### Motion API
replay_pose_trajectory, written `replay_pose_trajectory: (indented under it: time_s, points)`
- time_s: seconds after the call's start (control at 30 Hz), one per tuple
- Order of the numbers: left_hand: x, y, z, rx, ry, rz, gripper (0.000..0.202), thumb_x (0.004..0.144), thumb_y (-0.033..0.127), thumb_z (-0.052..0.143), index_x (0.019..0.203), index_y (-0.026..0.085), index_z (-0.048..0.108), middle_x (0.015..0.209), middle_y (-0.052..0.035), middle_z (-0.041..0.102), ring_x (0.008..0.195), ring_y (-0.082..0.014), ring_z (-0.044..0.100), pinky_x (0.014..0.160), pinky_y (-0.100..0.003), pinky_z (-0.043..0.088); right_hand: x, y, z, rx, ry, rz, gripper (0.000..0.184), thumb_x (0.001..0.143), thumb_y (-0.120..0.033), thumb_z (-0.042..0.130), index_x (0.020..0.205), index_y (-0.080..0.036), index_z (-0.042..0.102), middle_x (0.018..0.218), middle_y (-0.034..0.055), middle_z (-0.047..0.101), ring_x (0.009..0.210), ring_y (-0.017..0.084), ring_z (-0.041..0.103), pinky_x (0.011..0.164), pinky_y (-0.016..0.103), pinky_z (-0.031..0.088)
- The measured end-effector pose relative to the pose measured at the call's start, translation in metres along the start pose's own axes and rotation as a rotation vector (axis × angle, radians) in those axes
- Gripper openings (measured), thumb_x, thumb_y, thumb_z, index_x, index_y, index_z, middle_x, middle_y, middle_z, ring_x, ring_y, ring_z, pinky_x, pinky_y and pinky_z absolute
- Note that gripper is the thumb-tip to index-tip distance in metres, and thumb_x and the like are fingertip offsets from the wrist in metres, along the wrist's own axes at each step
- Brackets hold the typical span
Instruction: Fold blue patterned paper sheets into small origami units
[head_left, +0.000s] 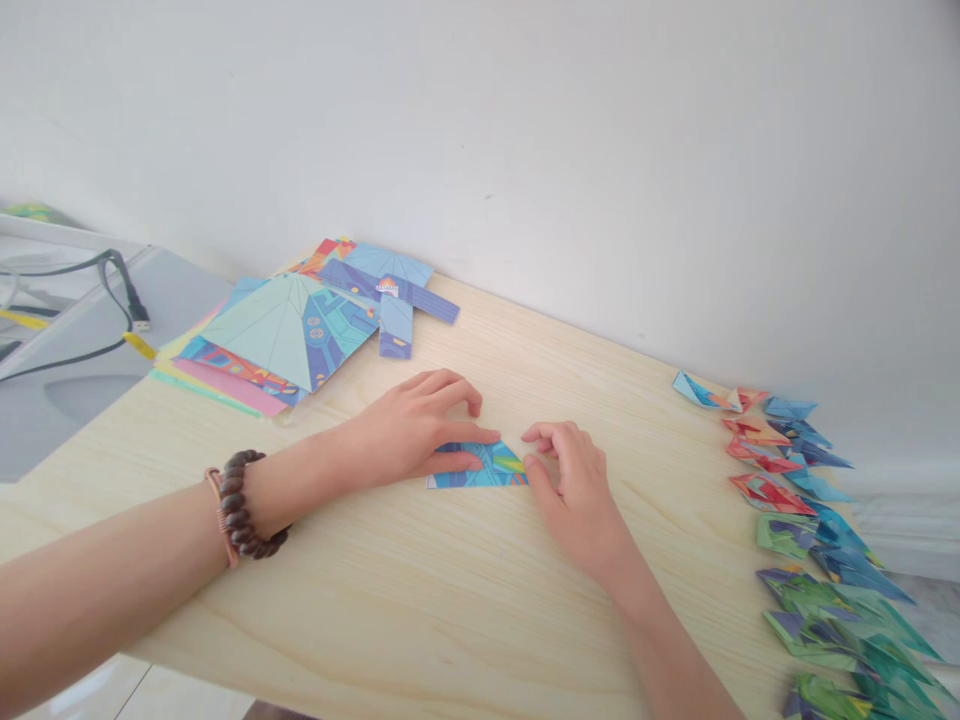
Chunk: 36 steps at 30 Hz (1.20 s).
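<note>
A narrow folded piece of blue patterned origami paper [455, 478] lies flat on the wooden table, its right end slanting to a point with a yellow-green strip showing. Across it rests my left hand [416, 425], thumb and forefinger stretched out on the paper and the other fingers bent above. It grips nothing. My right hand [576, 480] is at the paper's right tip. Its thumb touches that tip, while the forefinger curls above, apart from the thumb. Several folded paper pieces [769, 490] in red, blue and green stand in rows along the table's right side.
Behind my left hand lies a stack of printed paper sheets [262, 325], with small blue cut pieces [395, 325] on its right. Black cables [124, 290] lie on a grey surface at the far left. A white wall [525, 180] borders the table [420, 610] at the back.
</note>
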<state>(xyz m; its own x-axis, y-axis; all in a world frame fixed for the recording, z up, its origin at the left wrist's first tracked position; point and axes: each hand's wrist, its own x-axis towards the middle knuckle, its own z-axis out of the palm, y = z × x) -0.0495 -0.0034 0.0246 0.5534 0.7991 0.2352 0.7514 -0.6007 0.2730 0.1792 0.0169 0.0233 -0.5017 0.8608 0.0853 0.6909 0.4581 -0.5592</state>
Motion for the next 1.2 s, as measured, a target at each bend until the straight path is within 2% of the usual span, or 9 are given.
replay_pose_trajectory:
  time_s: [0.2, 0.4, 0.5, 0.7, 0.9, 0.97, 1.07, 1.13, 1.2]
  points:
    - [0.000, 0.000, -0.001, -0.016, 0.004, -0.004, 0.031, 0.089, 0.046, 0.048, 0.113, 0.032, 0.063, 0.106, -0.0070, 0.053, 0.101, -0.0229, 0.048, 0.091, -0.039, 0.042, -0.002, 0.005, -0.013, 0.063, -0.124, -0.027, 0.023, 0.087, -0.015, 0.041, 0.106, -0.025, 0.050, 0.105, 0.0044, 0.055, 0.100, 0.020, 0.049, 0.088, 0.042, 0.037]
    - [-0.001, 0.001, 0.001, -0.011, 0.045, -0.035, 0.032, 0.088, 0.044, 0.051, 0.111, 0.024, 0.062, 0.104, -0.0081, 0.055, 0.100, -0.0223, 0.049, 0.088, -0.037, 0.043, -0.006, -0.001, -0.003, 0.018, -0.016, -0.155, 0.026, 0.089, -0.026, 0.049, 0.114, -0.026, 0.055, 0.112, 0.0070, 0.051, 0.101, 0.021, 0.050, 0.090, 0.042, 0.038]
    - [-0.002, 0.001, -0.001, 0.007, 0.068, -0.048, 0.028, 0.091, 0.038, 0.048, 0.102, 0.020, 0.065, 0.101, -0.0081, 0.058, 0.097, -0.0209, 0.050, 0.086, -0.035, 0.044, -0.005, -0.004, 0.001, -0.063, 0.020, -0.220, 0.024, 0.089, -0.024, 0.050, 0.109, -0.028, 0.063, 0.114, 0.0066, 0.052, 0.094, 0.020, 0.051, 0.088, 0.042, 0.039]
    - [-0.004, -0.002, -0.008, -0.069, 0.010, 0.119, 0.022, 0.092, 0.029, 0.046, 0.098, 0.022, 0.066, 0.100, -0.0065, 0.061, 0.095, -0.0185, 0.053, 0.087, -0.033, 0.043, -0.002, -0.003, -0.001, -0.243, 0.136, -0.200, 0.031, 0.086, -0.016, 0.050, 0.109, -0.030, 0.065, 0.115, 0.0067, 0.055, 0.101, 0.025, 0.048, 0.086, 0.046, 0.037]
    - [-0.005, -0.004, -0.004, -0.111, 0.001, 0.214, 0.023, 0.093, 0.026, 0.045, 0.107, 0.020, 0.062, 0.113, -0.0059, 0.063, 0.112, -0.0203, 0.052, 0.097, -0.034, 0.042, -0.001, 0.000, 0.000, -0.203, 0.067, -0.214, 0.034, 0.089, -0.019, 0.047, 0.119, -0.028, 0.059, 0.114, 0.0073, 0.056, 0.101, 0.024, 0.049, 0.086, 0.044, 0.038]
    - [-0.005, -0.006, -0.003, -0.086, 0.010, 0.214, 0.023, 0.093, 0.026, 0.046, 0.108, 0.021, 0.062, 0.115, -0.0043, 0.064, 0.116, -0.0212, 0.051, 0.100, -0.036, 0.041, -0.001, 0.003, -0.003, -0.179, 0.056, -0.228, 0.033, 0.090, -0.023, 0.048, 0.121, -0.027, 0.058, 0.116, 0.0076, 0.055, 0.102, 0.023, 0.048, 0.088, 0.044, 0.037]
    - [-0.007, -0.008, -0.001, -0.023, 0.063, 0.135, 0.023, 0.093, 0.027, 0.046, 0.110, 0.021, 0.061, 0.124, -0.0036, 0.060, 0.121, -0.0224, 0.048, 0.102, -0.038, 0.040, -0.002, 0.007, -0.009, -0.151, 0.024, -0.318, 0.033, 0.085, -0.037, 0.058, 0.117, -0.028, 0.060, 0.117, 0.0068, 0.056, 0.102, 0.023, 0.049, 0.090, 0.044, 0.036]
    - [-0.007, -0.008, -0.001, 0.012, 0.084, 0.091, 0.024, 0.093, 0.028, 0.046, 0.109, 0.018, 0.060, 0.130, -0.0053, 0.056, 0.124, -0.0231, 0.046, 0.103, -0.039, 0.040, -0.003, 0.009, -0.012, -0.151, 0.001, -0.385, 0.034, 0.080, -0.044, 0.063, 0.111, -0.029, 0.064, 0.115, 0.0051, 0.059, 0.100, 0.023, 0.050, 0.089, 0.043, 0.036]
    - [-0.007, -0.008, 0.000, 0.024, 0.085, 0.080, 0.024, 0.093, 0.029, 0.046, 0.108, 0.017, 0.061, 0.130, -0.0070, 0.056, 0.124, -0.0228, 0.047, 0.103, -0.038, 0.041, -0.002, 0.008, -0.012, -0.153, -0.014, -0.420, 0.031, 0.079, -0.044, 0.065, 0.106, -0.030, 0.066, 0.111, 0.0033, 0.062, 0.099, 0.023, 0.051, 0.087, 0.042, 0.036]
